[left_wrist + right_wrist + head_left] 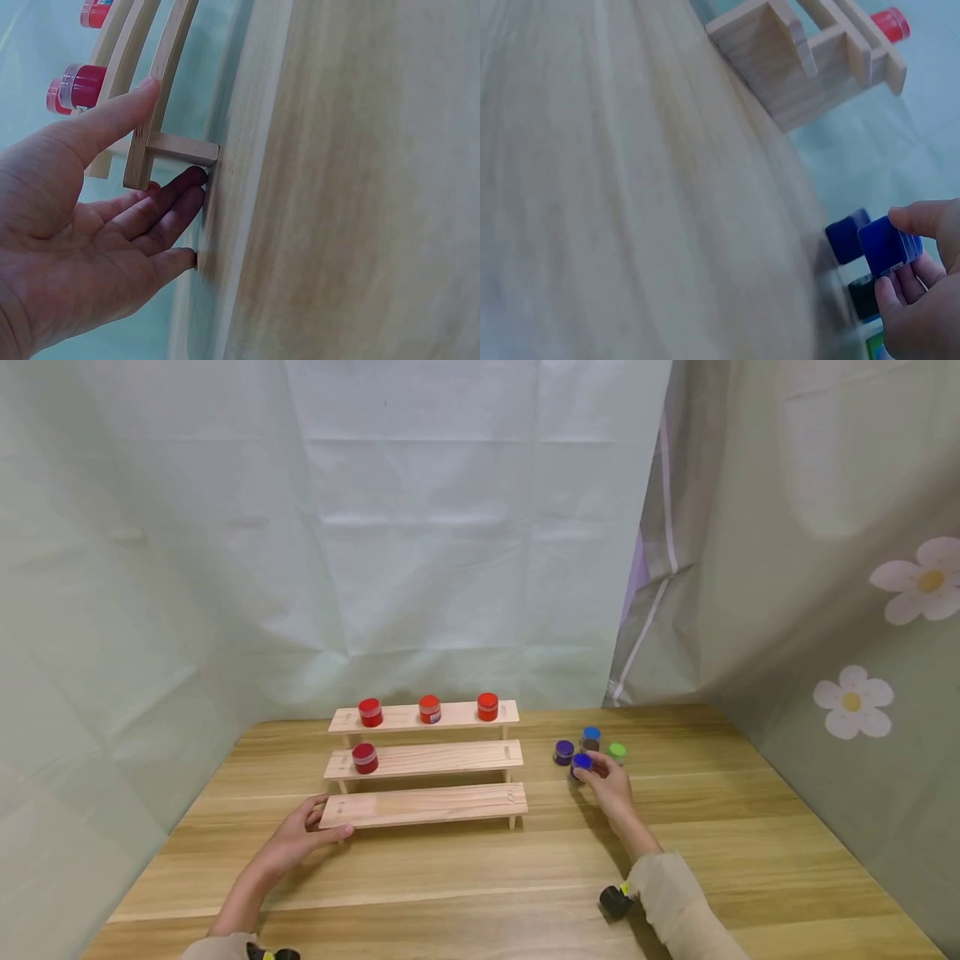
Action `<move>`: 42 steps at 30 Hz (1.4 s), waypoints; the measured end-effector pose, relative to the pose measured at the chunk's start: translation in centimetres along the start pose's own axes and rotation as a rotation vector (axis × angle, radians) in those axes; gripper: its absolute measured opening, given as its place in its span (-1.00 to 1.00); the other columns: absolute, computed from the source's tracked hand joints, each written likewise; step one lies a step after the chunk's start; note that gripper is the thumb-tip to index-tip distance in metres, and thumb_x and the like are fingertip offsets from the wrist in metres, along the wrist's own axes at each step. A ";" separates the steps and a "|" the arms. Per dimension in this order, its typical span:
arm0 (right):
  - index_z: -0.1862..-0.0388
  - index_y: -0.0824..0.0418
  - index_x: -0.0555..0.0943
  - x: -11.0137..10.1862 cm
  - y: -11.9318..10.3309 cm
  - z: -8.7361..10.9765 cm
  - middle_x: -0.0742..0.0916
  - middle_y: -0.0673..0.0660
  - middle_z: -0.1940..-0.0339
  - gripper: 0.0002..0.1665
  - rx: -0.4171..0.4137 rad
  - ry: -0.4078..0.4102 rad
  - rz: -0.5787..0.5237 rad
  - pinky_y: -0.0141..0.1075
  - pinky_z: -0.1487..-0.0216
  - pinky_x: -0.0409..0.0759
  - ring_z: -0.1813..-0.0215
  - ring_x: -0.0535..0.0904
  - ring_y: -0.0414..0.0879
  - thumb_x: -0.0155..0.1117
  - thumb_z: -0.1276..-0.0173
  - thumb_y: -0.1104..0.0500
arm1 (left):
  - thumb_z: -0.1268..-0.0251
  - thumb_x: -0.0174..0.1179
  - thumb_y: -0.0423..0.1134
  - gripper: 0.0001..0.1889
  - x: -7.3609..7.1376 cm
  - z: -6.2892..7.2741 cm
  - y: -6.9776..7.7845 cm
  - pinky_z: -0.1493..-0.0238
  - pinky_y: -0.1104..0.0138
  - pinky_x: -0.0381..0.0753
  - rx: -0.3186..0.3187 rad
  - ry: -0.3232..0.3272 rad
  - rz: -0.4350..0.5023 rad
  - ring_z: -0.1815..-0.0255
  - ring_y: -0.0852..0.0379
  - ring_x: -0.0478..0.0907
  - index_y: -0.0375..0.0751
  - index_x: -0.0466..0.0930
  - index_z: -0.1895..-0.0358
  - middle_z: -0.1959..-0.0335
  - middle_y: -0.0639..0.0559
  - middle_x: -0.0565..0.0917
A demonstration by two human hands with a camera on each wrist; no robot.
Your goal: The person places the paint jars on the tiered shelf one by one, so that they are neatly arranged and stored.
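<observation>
My right hand (609, 783) pinches a small blue-lidded paint jar (581, 763) between thumb and fingers. In the right wrist view that jar (885, 244) is tilted beside a darker blue jar. Close by stand a purple-blue jar (564, 752), a lighter blue one (592, 735), a dark one (591, 746) and a green-lidded one (617, 752). At the left end of the three-step wooden rack (427, 806), my left hand (296, 837) holds the lowest shelf, thumb on its front edge. The left wrist view shows the other fingers (161, 214) around the shelf's end.
Red jars (430, 709) stand spaced along the rack's top shelf, and another red jar (365, 758) sits at the left of the middle shelf. The wooden table (480, 893) meets hanging cloth (450, 568) at the back and sides.
</observation>
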State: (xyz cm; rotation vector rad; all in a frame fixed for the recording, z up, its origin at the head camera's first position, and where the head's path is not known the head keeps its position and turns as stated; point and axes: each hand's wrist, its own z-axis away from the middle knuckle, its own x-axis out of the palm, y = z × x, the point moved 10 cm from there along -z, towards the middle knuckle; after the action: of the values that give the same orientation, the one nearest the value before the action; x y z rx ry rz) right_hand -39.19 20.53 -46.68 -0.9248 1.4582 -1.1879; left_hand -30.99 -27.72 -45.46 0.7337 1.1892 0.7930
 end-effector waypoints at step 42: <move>-0.10 0.37 0.56 14.5 -13.6 4.2 0.69 0.34 -0.01 -0.54 -0.294 -0.279 -0.108 -0.14 -0.25 0.57 -0.09 0.61 0.12 0.40 -0.21 0.32 | -0.30 0.26 0.00 -0.01 0.1 0.2 0.1 -0.35 -0.16 0.33 0.005 -0.004 0.009 -0.42 -0.38 0.25 -0.50 -0.19 -0.49 -0.44 -0.55 0.18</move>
State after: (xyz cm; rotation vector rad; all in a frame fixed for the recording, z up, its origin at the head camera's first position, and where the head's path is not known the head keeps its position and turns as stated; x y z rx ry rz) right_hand -38.51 2.84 -36.82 -1.3283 1.3888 -0.8897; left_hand -30.85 -27.56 -45.36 0.7451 1.1849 0.7960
